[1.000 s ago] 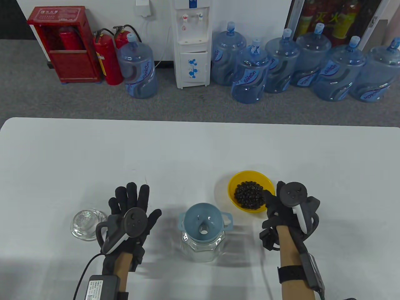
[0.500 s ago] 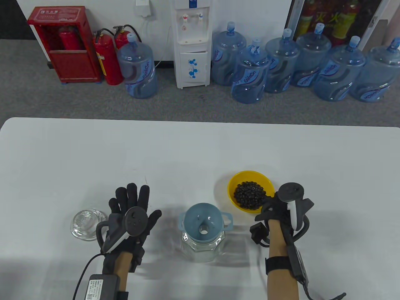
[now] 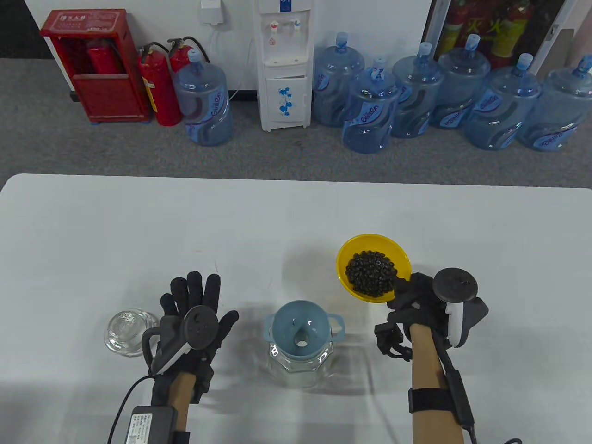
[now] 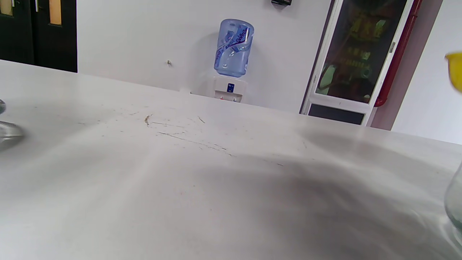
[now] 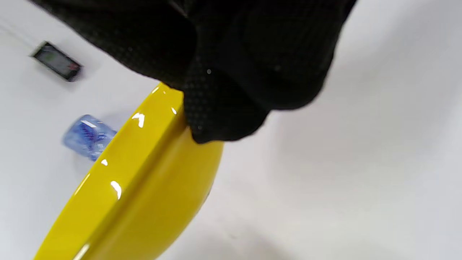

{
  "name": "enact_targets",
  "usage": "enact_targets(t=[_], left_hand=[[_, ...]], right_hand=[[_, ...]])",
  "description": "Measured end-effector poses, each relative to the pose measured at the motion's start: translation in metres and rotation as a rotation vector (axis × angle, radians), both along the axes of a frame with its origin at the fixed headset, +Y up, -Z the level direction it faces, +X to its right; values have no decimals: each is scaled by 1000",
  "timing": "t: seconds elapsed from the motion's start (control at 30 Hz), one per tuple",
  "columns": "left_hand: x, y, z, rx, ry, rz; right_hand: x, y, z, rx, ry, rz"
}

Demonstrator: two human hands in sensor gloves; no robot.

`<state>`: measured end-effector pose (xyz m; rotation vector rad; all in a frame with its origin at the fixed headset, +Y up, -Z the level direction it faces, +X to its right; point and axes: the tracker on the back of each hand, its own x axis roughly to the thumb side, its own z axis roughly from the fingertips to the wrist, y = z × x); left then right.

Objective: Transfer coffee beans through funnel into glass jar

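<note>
A yellow bowl point(image 3: 350, 252) of dark coffee beans point(image 3: 371, 271) is held up off the table by my right hand point(image 3: 409, 292), which grips its near right rim. In the right wrist view my gloved fingers point(image 5: 223, 90) clasp the bowl's rim point(image 5: 137, 173). A blue funnel point(image 3: 301, 327) sits in the mouth of a glass jar point(image 3: 300, 365), left of and nearer than the bowl. My left hand point(image 3: 196, 305) lies flat and open on the table, left of the jar, holding nothing.
A glass lid point(image 3: 127, 331) lies on the white table point(image 3: 259, 231) just left of my left hand. The jar's edge point(image 4: 454, 202) and the bowl's rim point(image 4: 455, 70) show at the right of the left wrist view. Water bottles and fire extinguishers stand beyond the table.
My right hand closed on the bowl's rim and lifted the bowl off the table, slightly away from me. The left hand, funnel and jar have not moved.
</note>
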<state>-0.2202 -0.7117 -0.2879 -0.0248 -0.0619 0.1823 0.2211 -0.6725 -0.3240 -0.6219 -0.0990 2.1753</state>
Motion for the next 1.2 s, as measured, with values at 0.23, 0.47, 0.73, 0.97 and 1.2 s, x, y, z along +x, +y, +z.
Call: enact_targets(t=[0.23,0.47,0.73,0.97,1.2], left_hand=[[-1,-1,0,-7,5,11],[-1,-2,1,-8,4,14],[-2,-2,2,-7,4,22],[-1,-3,2,-11,4,21],[-2,-3,2,-12,6,20]], right_hand=[[-29,67,16,151,147,16],[-62,92,35,210,345,41],[-80,89,41,311,418,169],[-85,86,46,377,444,206],[-87,84,47,395,459,223]])
